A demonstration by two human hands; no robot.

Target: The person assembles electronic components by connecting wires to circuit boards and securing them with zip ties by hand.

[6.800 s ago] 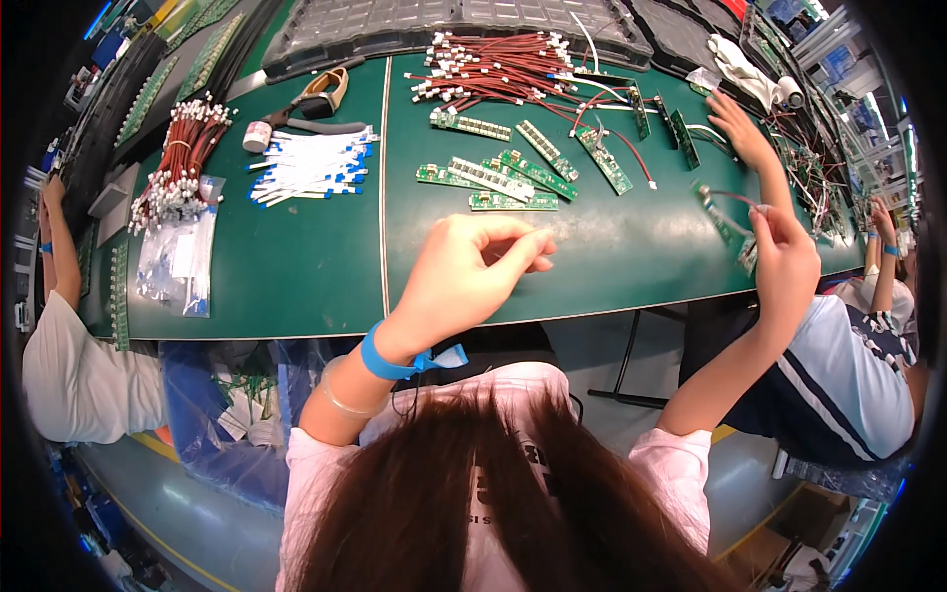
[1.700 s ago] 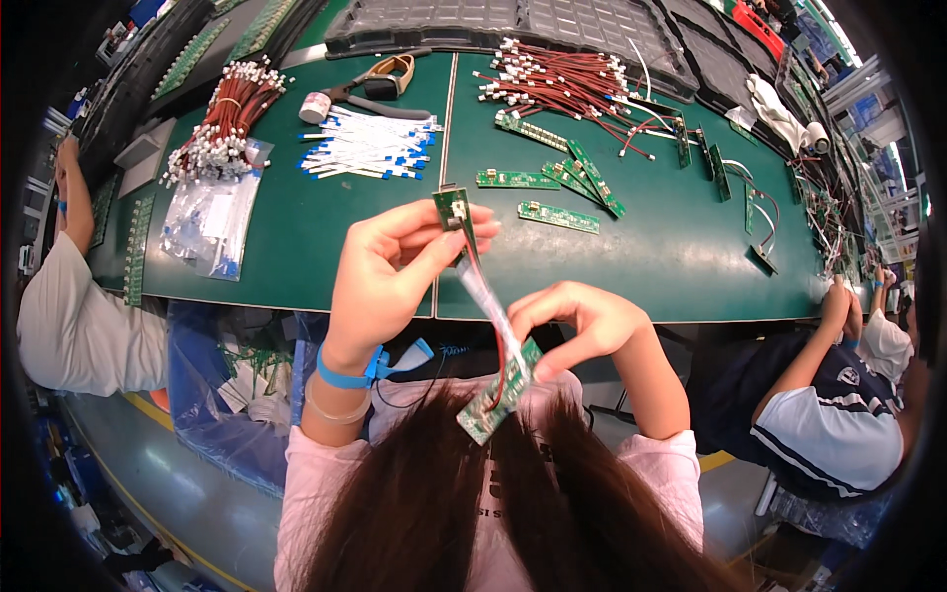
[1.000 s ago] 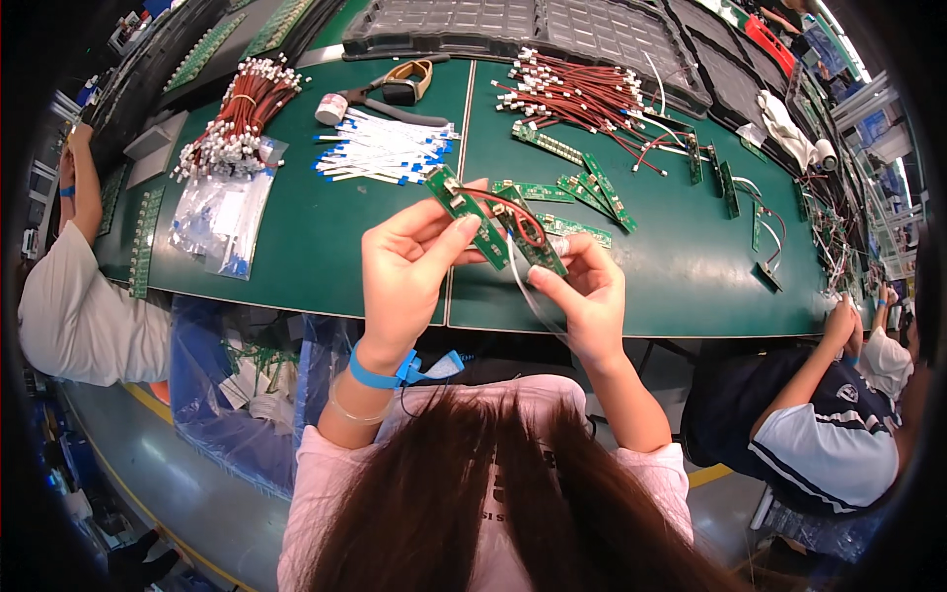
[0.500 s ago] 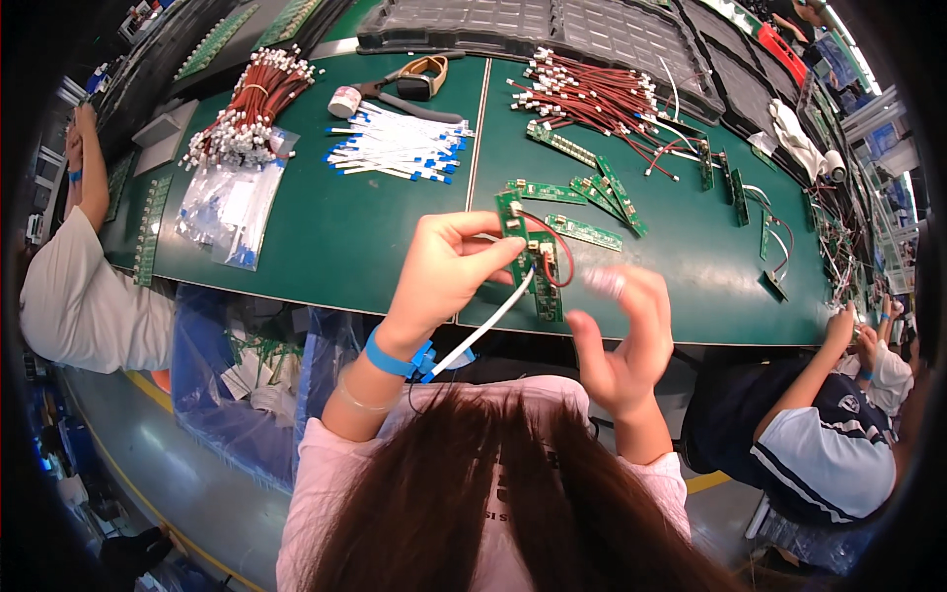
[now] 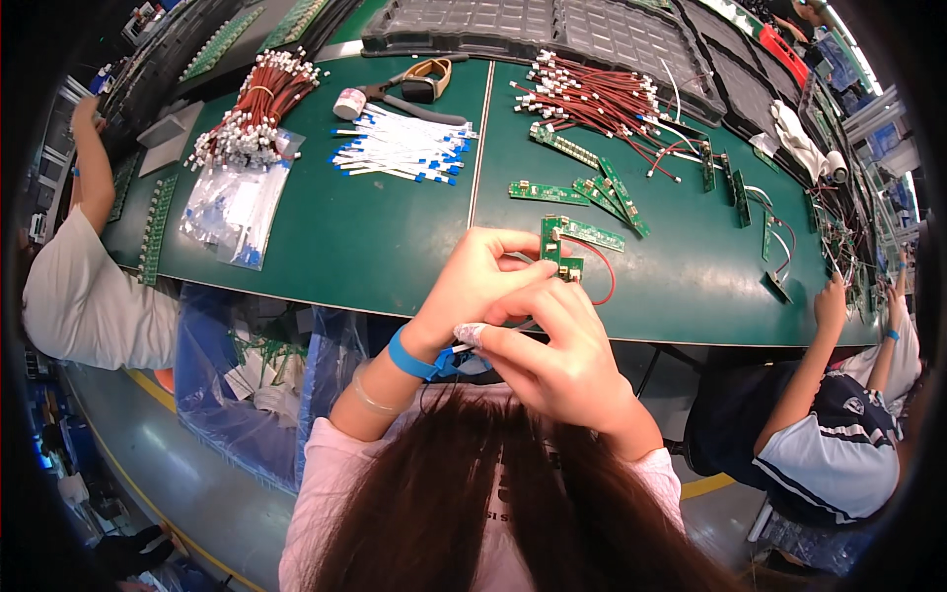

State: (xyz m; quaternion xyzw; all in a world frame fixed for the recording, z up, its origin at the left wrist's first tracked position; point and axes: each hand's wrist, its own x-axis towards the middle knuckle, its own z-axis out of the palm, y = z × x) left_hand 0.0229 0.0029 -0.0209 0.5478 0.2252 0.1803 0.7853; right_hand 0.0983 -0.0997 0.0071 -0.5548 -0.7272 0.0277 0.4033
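My left hand (image 5: 478,286) is closed on a narrow green circuit board (image 5: 550,242), held upright near the table's front edge. A second small green board (image 5: 571,266) sits beside it, and a thin red wire (image 5: 613,283) loops between the two. My right hand (image 5: 567,360) crosses in front of my left. Its fingers, one with a wrapped tip, pinch a white flat cable (image 5: 457,348), mostly hidden by the hand. A blue wrist strap (image 5: 409,361) circles my left wrist.
Several green boards (image 5: 621,197) lie beyond my hands. Red wire bundles (image 5: 592,89), (image 5: 258,104) rest further back, with white flat cables (image 5: 400,146) and pliers (image 5: 409,84) between. Black trays (image 5: 473,25) line the back. Co-workers sit left (image 5: 89,291) and right (image 5: 829,424).
My right hand has moved left from open beside the boards to closed over the white cable. My left hand has shifted right with the boards.
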